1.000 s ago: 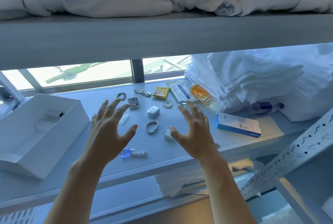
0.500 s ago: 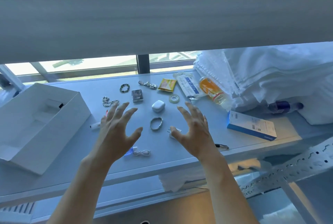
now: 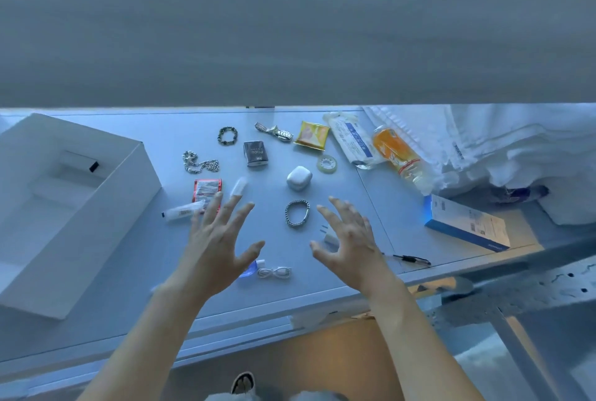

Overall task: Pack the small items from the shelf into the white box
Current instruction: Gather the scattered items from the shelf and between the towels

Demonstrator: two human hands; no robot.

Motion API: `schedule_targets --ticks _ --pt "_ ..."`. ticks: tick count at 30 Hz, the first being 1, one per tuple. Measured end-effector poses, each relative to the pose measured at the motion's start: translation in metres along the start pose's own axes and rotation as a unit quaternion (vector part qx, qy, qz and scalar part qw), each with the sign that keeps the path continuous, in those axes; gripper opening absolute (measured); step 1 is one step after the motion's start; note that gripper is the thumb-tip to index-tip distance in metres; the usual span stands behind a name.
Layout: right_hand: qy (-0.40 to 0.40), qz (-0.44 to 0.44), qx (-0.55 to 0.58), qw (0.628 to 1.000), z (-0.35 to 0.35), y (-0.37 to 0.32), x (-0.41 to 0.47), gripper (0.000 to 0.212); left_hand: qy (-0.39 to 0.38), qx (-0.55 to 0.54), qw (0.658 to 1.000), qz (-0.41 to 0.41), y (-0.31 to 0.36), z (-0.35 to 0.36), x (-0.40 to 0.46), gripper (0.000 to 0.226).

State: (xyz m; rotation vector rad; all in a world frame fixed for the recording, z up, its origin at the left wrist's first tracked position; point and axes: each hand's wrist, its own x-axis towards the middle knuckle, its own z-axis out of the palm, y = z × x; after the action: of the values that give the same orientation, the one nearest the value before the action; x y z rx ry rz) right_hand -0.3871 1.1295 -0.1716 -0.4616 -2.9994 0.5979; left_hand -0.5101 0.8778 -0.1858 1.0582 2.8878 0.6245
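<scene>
Your left hand (image 3: 215, 241) hangs over the shelf (image 3: 135, 258) with its fingers spread wide and holding nothing; your right hand (image 3: 350, 241) does the same just across from it, fingers fanned and slightly bent, nothing in its grasp. Between your two hands lies a silver chain bracelet (image 3: 297, 214), and beyond it a white earbud case (image 3: 299, 177). Your left fingertips reach toward a red sachet (image 3: 206, 190), a small white tube (image 3: 182, 211) and a white capsule-shaped piece (image 3: 239, 186). Under your right thumb sits a white plug adapter (image 3: 329, 234), partly hidden. Near the heel of your left hand you can see a coiled white cable (image 3: 274, 272) and a small blue-tinted bottle (image 3: 251, 269), mostly covered by your hand.

Farther back on the shelf lie a dark bead bracelet (image 3: 227, 135), a silver necklace chain (image 3: 198, 164), a small dark packet (image 3: 255, 153), a metal watch (image 3: 274, 132), a yellow sachet (image 3: 312, 135), a roll of clear tape (image 3: 327, 164), a white and blue pouch (image 3: 353, 140) and an orange bottle (image 3: 396, 155) lying on its side. A black pen (image 3: 410, 259) rests near the shelf's front edge to your right, and a blue and white carton (image 3: 467, 226) lies beyond it, beside folded white towels (image 3: 516, 149).

At the left end of the shelf the white box (image 3: 77, 207) stands open, well apart from both hands, with only its moulded insert showing inside.
</scene>
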Motion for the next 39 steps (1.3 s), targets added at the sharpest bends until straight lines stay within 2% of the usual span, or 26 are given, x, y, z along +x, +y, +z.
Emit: schedule_targets --ticks 14,22,27,35,39 --pt "-0.006 0.006 -0.022 1.000 0.073 0.007 -0.006 0.083 -0.071 0.030 0.997 -0.025 -0.024 0.060 -0.038 0.095" --pt "0.023 -0.007 0.005 1.000 0.096 -0.001 0.023 0.080 -0.040 0.051 0.998 -0.011 -0.025 0.084 -0.034 0.090" --pt "0.024 -0.031 -0.029 0.999 0.104 -0.004 0.041 0.078 -0.035 0.050 0.998 -0.011 -0.021 0.086 -0.022 0.088" --pt "0.007 -0.093 0.035 0.995 0.097 -0.006 0.041 0.054 -0.045 0.018 0.998 0.029 -0.005 0.091 -0.004 0.093" --pt "-0.004 -0.118 0.037 0.992 0.100 -0.010 0.023 0.055 -0.028 -0.017 0.998 0.055 -0.002 0.093 -0.012 0.092"
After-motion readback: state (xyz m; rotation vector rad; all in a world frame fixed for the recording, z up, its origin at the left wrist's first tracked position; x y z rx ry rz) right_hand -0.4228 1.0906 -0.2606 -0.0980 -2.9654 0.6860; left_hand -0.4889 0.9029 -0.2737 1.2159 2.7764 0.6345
